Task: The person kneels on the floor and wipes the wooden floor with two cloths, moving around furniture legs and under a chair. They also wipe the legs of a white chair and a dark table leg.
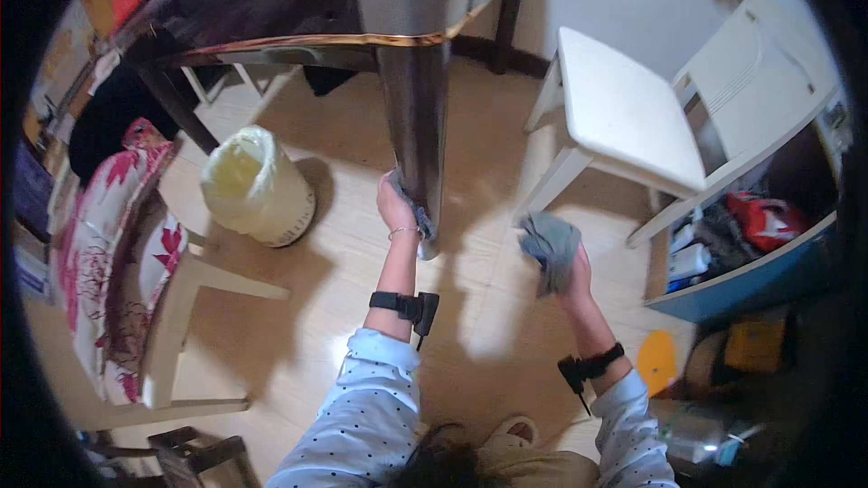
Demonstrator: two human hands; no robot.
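Observation:
My left hand (393,205) is low on the dark table leg (413,115), pressing a dark grey cloth (413,207) against its left side. My right hand (577,274) holds a bunched grey-green cloth (553,251) above the floor, right of the leg and apart from it. The table's dark side panel (271,3) with a copper-coloured edge trim (400,39) rises above the leg. Both forearms wear black straps with small devices.
A lined waste bin (288,200) stands left of the leg. A white chair (630,108) is at the right, beside an open drawer (746,271) holding several items. Another chair with a floral cushion (95,251) is at the left, a dark wooden stool (200,451) below it.

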